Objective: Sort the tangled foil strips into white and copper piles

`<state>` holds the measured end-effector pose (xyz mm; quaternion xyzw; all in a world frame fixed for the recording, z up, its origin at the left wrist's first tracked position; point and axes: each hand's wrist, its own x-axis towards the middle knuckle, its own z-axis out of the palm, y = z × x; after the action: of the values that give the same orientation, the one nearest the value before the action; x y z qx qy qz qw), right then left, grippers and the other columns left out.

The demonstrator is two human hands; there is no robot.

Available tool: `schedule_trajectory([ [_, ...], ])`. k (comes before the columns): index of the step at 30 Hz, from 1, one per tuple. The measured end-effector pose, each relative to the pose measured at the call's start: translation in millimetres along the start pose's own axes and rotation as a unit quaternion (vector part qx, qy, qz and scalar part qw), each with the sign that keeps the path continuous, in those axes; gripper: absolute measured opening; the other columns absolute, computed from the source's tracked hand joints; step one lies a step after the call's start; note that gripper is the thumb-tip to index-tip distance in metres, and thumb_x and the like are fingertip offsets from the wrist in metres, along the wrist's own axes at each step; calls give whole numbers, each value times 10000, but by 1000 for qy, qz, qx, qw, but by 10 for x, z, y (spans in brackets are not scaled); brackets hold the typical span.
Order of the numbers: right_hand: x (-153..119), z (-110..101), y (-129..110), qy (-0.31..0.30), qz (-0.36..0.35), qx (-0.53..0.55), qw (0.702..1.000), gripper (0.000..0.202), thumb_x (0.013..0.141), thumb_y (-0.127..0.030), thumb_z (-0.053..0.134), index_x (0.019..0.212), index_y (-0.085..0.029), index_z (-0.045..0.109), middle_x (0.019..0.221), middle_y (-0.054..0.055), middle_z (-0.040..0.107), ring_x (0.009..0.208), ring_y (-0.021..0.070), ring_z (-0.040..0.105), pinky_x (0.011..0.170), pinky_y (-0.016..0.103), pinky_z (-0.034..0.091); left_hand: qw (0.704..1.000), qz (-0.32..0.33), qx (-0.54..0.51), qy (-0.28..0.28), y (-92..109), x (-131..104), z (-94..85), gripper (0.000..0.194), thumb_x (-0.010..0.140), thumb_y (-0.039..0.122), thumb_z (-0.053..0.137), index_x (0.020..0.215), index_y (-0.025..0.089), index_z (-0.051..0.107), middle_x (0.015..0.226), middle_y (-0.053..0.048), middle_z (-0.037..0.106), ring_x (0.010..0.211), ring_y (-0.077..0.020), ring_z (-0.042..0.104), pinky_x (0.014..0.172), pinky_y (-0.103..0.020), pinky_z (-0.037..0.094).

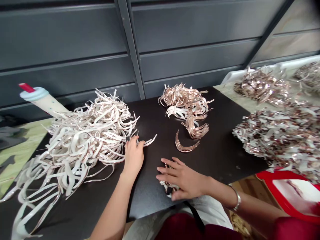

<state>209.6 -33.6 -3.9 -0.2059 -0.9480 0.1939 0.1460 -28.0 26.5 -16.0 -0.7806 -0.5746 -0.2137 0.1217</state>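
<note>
My left hand [135,154] is at the right edge of a big tangled pile of white curved strips [95,133]. Its fingers are closed on a few strips [150,140], whose ends poke out to the right. My right hand [183,177] lies with fingers spread over a small bundle of shiny strips [167,186] near the table's front edge; the palm hides most of that bundle. Ahead of it, a little curved stack of rose-gold strips [186,147] rests on the black table [150,180]. Behind that is a heap of rose-gold and white strips [186,100].
A large heap of silvery-white strips [282,133] overhangs the table's right side. Another shiny heap [262,85] lies farther back. A red stool [272,186] stands below at right. A cup-shaped object [47,100] with a red straw leans behind the left pile, against grey panelling [195,63].
</note>
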Motion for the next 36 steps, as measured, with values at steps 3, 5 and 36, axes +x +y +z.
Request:
schedule_trajectory([
  [3, -46, -122, 70, 74, 21, -3, 997, 551, 877, -516, 466, 1339, -216, 438, 1333, 130, 516, 1328, 305, 332, 1041, 550, 259, 1000, -5, -5, -22, -23, -16, 56, 334, 866, 91, 379, 1131, 119, 581, 1178, -189, 533, 1143, -309, 485, 941, -471, 381],
  [5, -78, -241, 260, 176, 91, -21, 980, 326, 933, -333, 426, 1194, -203, 571, 1139, 117, 644, 1145, 255, 522, 1002, 487, 331, 1000, -6, 2, -25, -31, -23, 62, 343, 874, 101, 372, 1157, 109, 566, 1175, -188, 546, 1134, -305, 496, 947, -469, 376],
  [36, -142, -359, 947, 288, 336, 101, 891, 139, 752, -238, 611, 875, -191, 656, 783, 33, 726, 722, 210, 698, 722, 336, 522, 939, -16, -343, -30, 425, -124, -107, 226, 887, 176, 449, 984, 171, 654, 984, -84, 594, 932, -189, 583, 849, -348, 482],
])
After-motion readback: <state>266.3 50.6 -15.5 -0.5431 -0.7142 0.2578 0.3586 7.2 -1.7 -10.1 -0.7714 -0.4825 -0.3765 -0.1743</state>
